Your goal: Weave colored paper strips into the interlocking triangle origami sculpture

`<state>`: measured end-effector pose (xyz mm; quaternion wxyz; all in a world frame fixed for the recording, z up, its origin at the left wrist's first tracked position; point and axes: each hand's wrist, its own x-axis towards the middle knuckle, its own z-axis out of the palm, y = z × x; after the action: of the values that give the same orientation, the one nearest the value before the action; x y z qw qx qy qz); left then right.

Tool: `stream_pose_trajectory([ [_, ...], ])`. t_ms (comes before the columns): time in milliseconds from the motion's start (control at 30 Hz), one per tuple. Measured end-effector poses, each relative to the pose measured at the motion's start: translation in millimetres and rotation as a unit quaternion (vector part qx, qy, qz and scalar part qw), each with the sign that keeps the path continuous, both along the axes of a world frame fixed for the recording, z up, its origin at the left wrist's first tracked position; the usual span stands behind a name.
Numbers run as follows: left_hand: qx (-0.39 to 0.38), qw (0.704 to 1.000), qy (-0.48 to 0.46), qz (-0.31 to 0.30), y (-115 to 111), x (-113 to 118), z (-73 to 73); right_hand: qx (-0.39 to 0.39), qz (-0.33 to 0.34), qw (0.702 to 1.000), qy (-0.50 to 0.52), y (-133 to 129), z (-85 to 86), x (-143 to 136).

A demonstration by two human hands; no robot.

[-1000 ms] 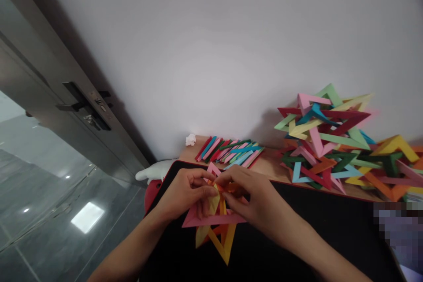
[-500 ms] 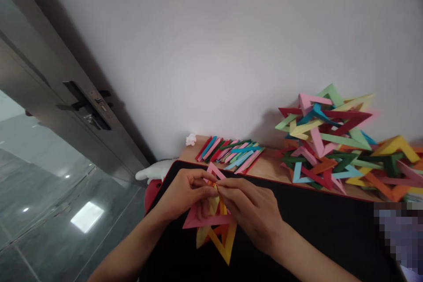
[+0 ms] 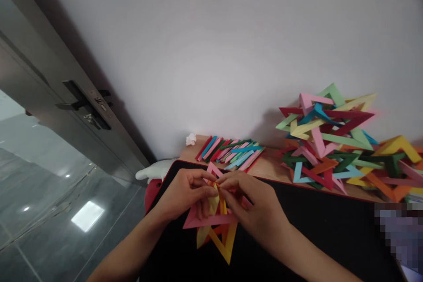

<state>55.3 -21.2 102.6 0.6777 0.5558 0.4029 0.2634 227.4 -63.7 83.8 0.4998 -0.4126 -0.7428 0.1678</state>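
Over black mat [image 3: 330,224]: left hand [image 3: 185,194] & right hand [image 3: 257,211] both pinch paper-triangle assembly [image 3: 214,224]; risk: hard squeeze may crease strips, pop joints.

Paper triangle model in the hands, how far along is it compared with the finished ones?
Done: a pink triangle and a yellow triangle are already interlinked. In hand: the left hand and right hand pinch a yellow strip at the joint. Left: likely most of it, since the finished models hold many more triangles and the folded strips lie unused.
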Motion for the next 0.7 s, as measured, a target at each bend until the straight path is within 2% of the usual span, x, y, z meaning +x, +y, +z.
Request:
stream_pose_trajectory([
  [133, 0.0, 1.0, 0.004, -0.002, -0.4, 0.4, 0.3, -0.146, 0.001, 0.988, 0.055, -0.7, 5.9, 0.0],
  [200, 0.0, 1.0, 0.012, -0.003, -0.5, 0.5, 0.5, -0.189, 0.007, 0.979, 0.077, 0.1, 8.1, -0.5],
  [700, 0.0, 1.0, 0.012, 0.002, -1.0, 0.8, 1.4, -0.246, 0.034, 0.96, 0.133, 1.2, 12.3, -1.4],
])
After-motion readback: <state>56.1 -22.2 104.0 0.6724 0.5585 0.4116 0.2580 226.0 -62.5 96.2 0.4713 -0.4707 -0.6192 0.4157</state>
